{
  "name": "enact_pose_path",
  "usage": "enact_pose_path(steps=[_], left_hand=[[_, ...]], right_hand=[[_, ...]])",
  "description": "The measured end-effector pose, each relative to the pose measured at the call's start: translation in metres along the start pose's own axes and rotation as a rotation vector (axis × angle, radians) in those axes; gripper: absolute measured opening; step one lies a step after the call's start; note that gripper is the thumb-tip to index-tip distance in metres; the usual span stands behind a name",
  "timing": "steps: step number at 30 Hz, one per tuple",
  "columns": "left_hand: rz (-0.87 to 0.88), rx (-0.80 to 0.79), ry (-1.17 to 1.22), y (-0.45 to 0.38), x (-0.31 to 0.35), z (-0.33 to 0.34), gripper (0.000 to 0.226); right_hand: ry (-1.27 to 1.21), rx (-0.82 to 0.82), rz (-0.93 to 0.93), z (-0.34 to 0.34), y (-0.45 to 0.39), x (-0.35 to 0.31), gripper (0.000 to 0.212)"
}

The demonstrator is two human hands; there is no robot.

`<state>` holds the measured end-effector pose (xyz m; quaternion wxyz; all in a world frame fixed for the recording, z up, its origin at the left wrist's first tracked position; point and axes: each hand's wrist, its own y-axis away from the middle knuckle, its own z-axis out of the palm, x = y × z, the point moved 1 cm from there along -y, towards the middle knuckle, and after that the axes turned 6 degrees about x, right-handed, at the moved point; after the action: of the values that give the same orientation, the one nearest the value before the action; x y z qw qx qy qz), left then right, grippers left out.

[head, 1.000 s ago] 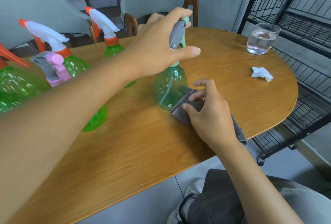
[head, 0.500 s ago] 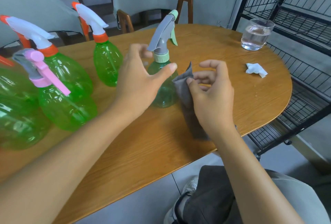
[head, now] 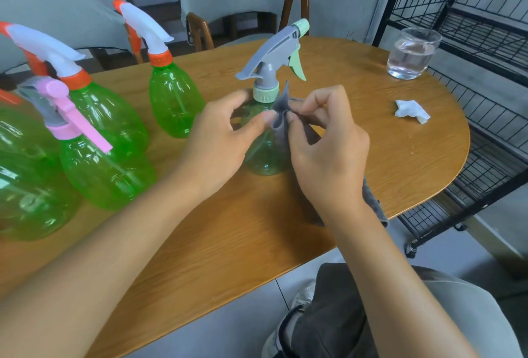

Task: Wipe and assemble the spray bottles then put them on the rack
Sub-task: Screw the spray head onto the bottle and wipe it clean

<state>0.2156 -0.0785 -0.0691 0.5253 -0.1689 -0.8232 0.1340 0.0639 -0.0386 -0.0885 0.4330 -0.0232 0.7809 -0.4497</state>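
Now both hands pinch the grey cloth at 3 o'clock of the teal bottle, prob. regathering it for wiping. L hand & R hand each grip a fold.

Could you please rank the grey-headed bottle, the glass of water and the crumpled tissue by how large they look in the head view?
1. Grey-headed bottle, clearly largest.
2. Glass, though it stands farther from the camera.
3. Tissue, smallest.

Bright, even daylight; soft shadows under hands; wide-angle bending at edges; slight softness throughout
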Motion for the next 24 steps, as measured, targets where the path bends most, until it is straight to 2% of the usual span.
enact_pose_path(steps=[4, 9, 16, 24], left_hand=[[0.013, 0.018, -0.049, 0.002, -0.001, 0.003, 0.034], [0.026, 0.011, -0.071, 0.003, -0.001, 0.005, 0.032], [-0.048, 0.179, 0.004, 0.011, 0.0, 0.026, 0.03], [0.046, 0.226, -0.073, 0.013, -0.007, 0.031, 0.019]], right_hand=[[0.019, 0.031, -0.06, -0.002, 0.011, -0.001, 0.013], [-0.039, 0.037, -0.004, 0.001, 0.01, -0.003, 0.014], [-0.052, 0.064, -0.016, 0.025, 0.016, -0.008, 0.017], [-0.137, 0.025, 0.102, 0.022, 0.016, 0.0, 0.016]])
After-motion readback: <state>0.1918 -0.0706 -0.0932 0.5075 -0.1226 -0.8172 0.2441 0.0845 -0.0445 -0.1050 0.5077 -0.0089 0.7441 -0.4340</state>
